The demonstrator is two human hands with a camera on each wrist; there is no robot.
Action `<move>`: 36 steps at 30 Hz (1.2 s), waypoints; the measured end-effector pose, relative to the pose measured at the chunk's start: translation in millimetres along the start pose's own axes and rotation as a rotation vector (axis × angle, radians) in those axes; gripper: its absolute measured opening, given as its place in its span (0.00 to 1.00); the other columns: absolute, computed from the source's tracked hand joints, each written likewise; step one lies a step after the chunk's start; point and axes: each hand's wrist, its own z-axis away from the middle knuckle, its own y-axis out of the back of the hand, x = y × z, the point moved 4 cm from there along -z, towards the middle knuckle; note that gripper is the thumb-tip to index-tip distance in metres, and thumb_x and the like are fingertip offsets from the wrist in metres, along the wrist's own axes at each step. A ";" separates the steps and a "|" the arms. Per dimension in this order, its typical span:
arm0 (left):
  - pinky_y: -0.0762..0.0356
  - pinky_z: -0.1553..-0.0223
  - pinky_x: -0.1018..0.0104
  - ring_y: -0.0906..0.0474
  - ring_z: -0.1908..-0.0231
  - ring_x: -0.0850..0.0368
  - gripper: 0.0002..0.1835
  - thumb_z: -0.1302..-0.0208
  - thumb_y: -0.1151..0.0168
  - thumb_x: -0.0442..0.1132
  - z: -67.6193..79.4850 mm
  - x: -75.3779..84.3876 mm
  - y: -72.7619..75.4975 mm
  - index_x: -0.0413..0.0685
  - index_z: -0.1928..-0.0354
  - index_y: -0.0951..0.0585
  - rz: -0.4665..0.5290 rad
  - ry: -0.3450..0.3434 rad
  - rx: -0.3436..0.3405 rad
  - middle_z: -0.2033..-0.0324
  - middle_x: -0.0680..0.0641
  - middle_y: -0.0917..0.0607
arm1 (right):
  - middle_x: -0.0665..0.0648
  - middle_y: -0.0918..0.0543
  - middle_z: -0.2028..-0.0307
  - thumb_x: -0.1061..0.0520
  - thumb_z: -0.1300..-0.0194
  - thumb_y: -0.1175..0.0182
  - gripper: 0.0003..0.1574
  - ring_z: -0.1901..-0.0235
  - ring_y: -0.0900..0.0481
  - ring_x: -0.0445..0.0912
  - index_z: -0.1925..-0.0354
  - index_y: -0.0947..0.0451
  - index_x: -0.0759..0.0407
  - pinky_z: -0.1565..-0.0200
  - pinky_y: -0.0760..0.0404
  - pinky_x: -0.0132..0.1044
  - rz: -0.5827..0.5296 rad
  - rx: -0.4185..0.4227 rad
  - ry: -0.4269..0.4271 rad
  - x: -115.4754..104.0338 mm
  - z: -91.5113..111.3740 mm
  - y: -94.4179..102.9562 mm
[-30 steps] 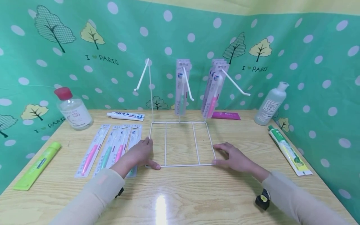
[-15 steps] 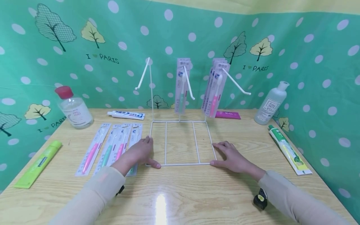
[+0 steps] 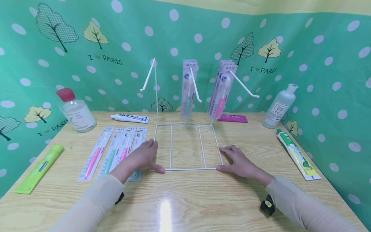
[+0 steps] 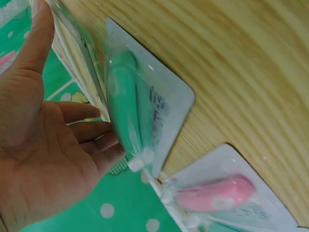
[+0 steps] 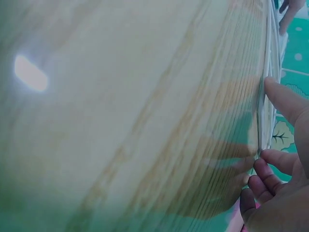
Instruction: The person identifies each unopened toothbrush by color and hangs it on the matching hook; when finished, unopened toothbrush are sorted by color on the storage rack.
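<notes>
A white wire display rack stands mid-table with three prongs. One packaged toothbrush shows on its middle prong, and several packaged toothbrushes hang on the right one; the left prong is bare. My left hand touches the base's front left corner, thumb along the front wire and fingers at the side wire. At the front right corner my right hand does the same, thumb and fingers spread apart. In the left wrist view, a green-handled packaged toothbrush lies right beside the left fingers.
Several packaged toothbrushes lie left of the rack, partly under the left forearm. Toothpaste tubes lie around: green, white-blue, magenta and green-yellow. A red-capped bottle and a clear bottle stand at the back corners.
The right thumb has shifted slightly left along the rack's front wire, the right wrist moving with it. The left forearm has moved slightly left. The rack and toothbrushes stay in place.
</notes>
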 end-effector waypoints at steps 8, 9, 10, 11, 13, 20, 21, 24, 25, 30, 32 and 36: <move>0.53 0.37 0.42 0.54 0.35 0.35 0.56 0.54 0.38 0.65 12.4 -21.4 18.7 0.36 0.32 0.49 0.070 0.011 0.149 0.34 0.32 0.49 | 0.63 0.36 0.42 0.35 0.50 0.37 0.51 0.42 0.41 0.58 0.36 0.38 0.60 0.43 0.39 0.59 -0.006 0.000 -0.004 -0.3 -0.4 -0.6; 0.53 0.38 0.42 0.54 0.35 0.35 0.55 0.52 0.38 0.64 15.0 -25.5 22.4 0.37 0.32 0.49 0.075 0.015 0.171 0.34 0.32 0.48 | 0.63 0.36 0.42 0.35 0.50 0.37 0.51 0.42 0.41 0.58 0.36 0.38 0.60 0.43 0.39 0.59 -0.006 0.000 -0.004 -0.3 -0.5 -0.8; 0.53 0.38 0.41 0.53 0.36 0.34 0.54 0.51 0.38 0.63 17.5 -29.6 26.1 0.37 0.32 0.49 0.075 0.021 0.191 0.34 0.33 0.48 | 0.63 0.36 0.42 0.35 0.50 0.37 0.51 0.42 0.41 0.58 0.36 0.38 0.60 0.43 0.39 0.59 -0.006 0.000 -0.005 -0.3 -0.5 -0.9; 0.53 0.38 0.41 0.53 0.36 0.34 0.52 0.49 0.39 0.62 20.1 -34.1 29.8 0.37 0.32 0.48 0.078 0.026 0.210 0.34 0.33 0.47 | 0.63 0.36 0.42 0.35 0.50 0.37 0.51 0.42 0.41 0.58 0.36 0.38 0.60 0.43 0.38 0.59 -0.007 -0.001 -0.006 -0.4 -0.6 -1.1; 0.53 0.38 0.40 0.52 0.36 0.34 0.49 0.46 0.41 0.61 25.4 -43.1 36.8 0.37 0.32 0.47 0.077 0.030 0.245 0.35 0.33 0.45 | 0.63 0.36 0.42 0.35 0.50 0.37 0.51 0.42 0.41 0.58 0.36 0.38 0.60 0.43 0.38 0.59 -0.008 0.000 -0.007 -0.5 -0.6 -1.3; 0.49 0.41 0.37 0.47 0.39 0.31 0.39 0.39 0.45 0.54 48.0 -75.8 57.6 0.37 0.34 0.42 0.099 0.100 0.342 0.38 0.31 0.39 | 0.63 0.36 0.42 0.36 0.50 0.37 0.51 0.42 0.41 0.59 0.36 0.39 0.60 0.44 0.39 0.59 -0.014 -0.007 -0.021 -0.8 0.2 -1.3; 0.49 0.42 0.37 0.47 0.39 0.31 0.38 0.39 0.45 0.54 51.6 -80.9 59.7 0.37 0.34 0.42 0.104 0.118 0.355 0.39 0.31 0.38 | 0.63 0.37 0.42 0.36 0.50 0.37 0.51 0.42 0.42 0.59 0.36 0.39 0.60 0.44 0.39 0.60 -0.017 -0.010 -0.024 -0.7 0.2 -1.3; 0.47 0.44 0.35 0.46 0.40 0.29 0.39 0.38 0.46 0.55 62.0 -97.2 63.7 0.37 0.34 0.42 0.119 0.181 0.373 0.39 0.29 0.38 | 0.63 0.37 0.42 0.35 0.50 0.37 0.51 0.42 0.42 0.59 0.36 0.39 0.59 0.44 0.39 0.60 -0.019 -0.012 -0.032 -0.4 0.1 -1.5; 0.46 0.45 0.34 0.46 0.41 0.29 0.39 0.38 0.47 0.56 65.0 -103.4 64.2 0.37 0.34 0.42 0.117 0.202 0.376 0.40 0.29 0.38 | 0.63 0.37 0.42 0.35 0.50 0.37 0.51 0.42 0.42 0.59 0.36 0.39 0.59 0.44 0.39 0.60 -0.020 -0.012 -0.034 -0.4 0.0 -1.6; 0.42 0.49 0.33 0.43 0.45 0.26 0.42 0.39 0.48 0.59 78.0 -133.0 64.3 0.34 0.34 0.44 0.116 0.303 0.345 0.43 0.25 0.37 | 0.63 0.37 0.42 0.36 0.50 0.36 0.51 0.42 0.41 0.58 0.36 0.39 0.59 0.44 0.39 0.60 -0.026 -0.013 -0.046 -0.9 -0.3 -1.6; 0.41 0.50 0.32 0.43 0.46 0.24 0.44 0.40 0.48 0.60 82.9 -142.5 63.4 0.31 0.35 0.46 0.126 0.341 0.315 0.44 0.23 0.38 | 0.63 0.37 0.42 0.36 0.50 0.36 0.51 0.42 0.41 0.58 0.36 0.39 0.59 0.44 0.38 0.60 -0.026 -0.013 -0.049 -0.8 -0.3 -1.3; 0.38 0.53 0.33 0.44 0.47 0.22 0.47 0.40 0.50 0.62 92.0 -157.1 60.7 0.27 0.36 0.48 0.165 0.425 0.249 0.46 0.20 0.40 | 0.63 0.37 0.42 0.35 0.51 0.36 0.51 0.42 0.41 0.59 0.36 0.39 0.59 0.44 0.38 0.60 -0.025 -0.013 -0.050 -0.7 0.0 -0.7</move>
